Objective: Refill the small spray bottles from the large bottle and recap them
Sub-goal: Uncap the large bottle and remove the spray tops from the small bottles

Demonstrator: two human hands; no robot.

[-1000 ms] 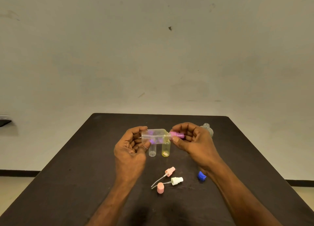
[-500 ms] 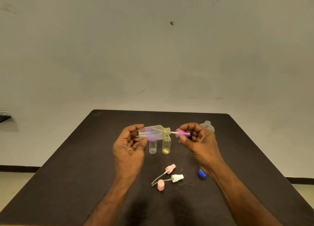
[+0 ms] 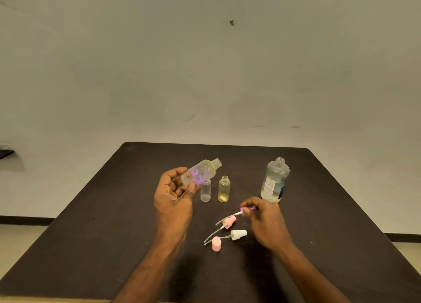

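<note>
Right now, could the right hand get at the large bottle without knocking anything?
Probably yes. The large bottle stands just beyond the right hand with bare table between, but the hand pinches the purple sprayer and must set it down first.

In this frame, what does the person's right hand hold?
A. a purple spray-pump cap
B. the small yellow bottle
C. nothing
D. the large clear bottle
A: the right hand pinches the purple spray-pump cap low over the table, its tube pointing left, while the large bottle stands untouched behind it.
</note>
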